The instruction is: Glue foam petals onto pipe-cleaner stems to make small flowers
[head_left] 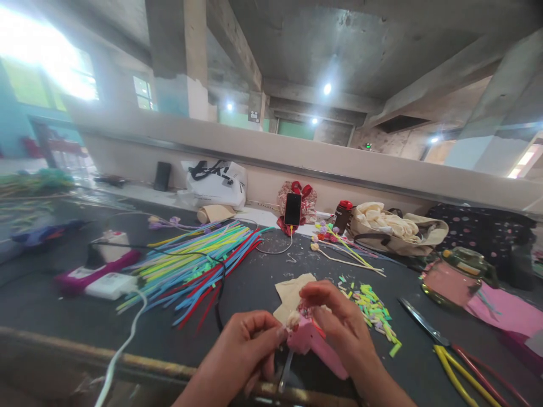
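Observation:
A pink glue gun (307, 339) lies at the table's front edge between my hands, with a clear stick (287, 370) poking out below it. My left hand (250, 345) is closed, thumb and forefinger pinched at a small cream fuzzy flower (292, 320) just above the gun. Curled over the gun from the right is my right hand (339, 319), its fingers bent towards the thumb around something small and partly hidden. Behind the gun, a beige cloth or paper piece (294, 288) rests on the dark table.
Colourful pipe cleaners (199, 263) spread at left near a purple power strip (102, 274). Cut pieces (373, 305), red-and-yellow-handled pliers or shears (445, 345) and a glass jar (453, 277) lie right. A phone (292, 209), bottle (343, 216) and bags stand behind.

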### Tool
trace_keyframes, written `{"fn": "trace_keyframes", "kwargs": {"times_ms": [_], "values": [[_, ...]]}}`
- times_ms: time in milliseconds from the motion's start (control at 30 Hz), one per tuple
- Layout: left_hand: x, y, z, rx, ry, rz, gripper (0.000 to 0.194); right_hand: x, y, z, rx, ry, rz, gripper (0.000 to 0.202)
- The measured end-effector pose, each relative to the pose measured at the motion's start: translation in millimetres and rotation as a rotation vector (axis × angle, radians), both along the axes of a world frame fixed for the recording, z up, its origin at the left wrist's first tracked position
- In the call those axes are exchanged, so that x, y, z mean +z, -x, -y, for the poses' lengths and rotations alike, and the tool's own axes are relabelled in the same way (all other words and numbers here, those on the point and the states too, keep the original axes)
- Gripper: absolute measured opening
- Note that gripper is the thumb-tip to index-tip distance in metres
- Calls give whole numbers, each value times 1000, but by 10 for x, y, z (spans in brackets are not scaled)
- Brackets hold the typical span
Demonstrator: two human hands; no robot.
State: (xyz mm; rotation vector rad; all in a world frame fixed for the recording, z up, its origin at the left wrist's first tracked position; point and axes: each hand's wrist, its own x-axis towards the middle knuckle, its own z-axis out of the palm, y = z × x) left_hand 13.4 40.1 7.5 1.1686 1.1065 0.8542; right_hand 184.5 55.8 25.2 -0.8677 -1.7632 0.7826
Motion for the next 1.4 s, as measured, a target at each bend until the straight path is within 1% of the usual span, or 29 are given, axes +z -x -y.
{"fn": "trace_keyframes", "kwargs": {"times_ms": [33, 100, 133, 200, 267, 367, 467, 533, 633, 767, 867, 967, 1133, 1267, 1333, 1400], "values": [[10, 9, -4, -14, 31, 51, 35, -28, -18, -13, -30, 38, -37, 16], [38, 27, 3, -40, 85, 125, 34, -75, -46, -35, -71, 93, -57, 19], [53, 34, 13, -49, 107, 148, 33, -89, -55, -43, -66, 102, -44, 21], [78, 43, 40, -41, 124, 191, 31, -91, -69, -50, -23, 85, -7, 22], [97, 47, 64, -41, 122, 234, 28, -58, -80, -45, 28, 35, 20, 20], [121, 51, 79, -85, 145, 291, 25, 21, -90, -17, 122, -8, 84, 13], [144, 51, 79, -127, 193, 345, 21, 80, -73, 19, 211, -4, 195, 37], [149, 48, 82, -156, 217, 386, 19, 96, -41, 37, 222, -17, 264, 44], [124, 44, 88, -190, 232, 429, 18, 104, 19, 53, 228, -32, 318, 35], [60, 59, 82, -197, 235, 446, 16, 112, 69, 53, 251, -39, 299, 16], [24, 75, 75, -206, 245, 460, 16, 107, 76, 41, 262, -35, 282, 16], [20, 76, 77, -210, 251, 458, 15, 97, 73, 35, 243, -5, 274, 19], [23, 51, 72, -189, 265, 458, 15, 93, 47, 57, 228, 85, 250, 21], [-9, 32, 58, -147, 274, 514, 16, 67, 7, 38, 248, 84, 175, 36], [-7, 24, 57, -71, 288, 554, 16, 37, -4, 13, 238, 78, 53, 41], [10, 19, 64, 44, 279, 591, 14, -5, 1, -4, 158, 116, -126, 35]]}}
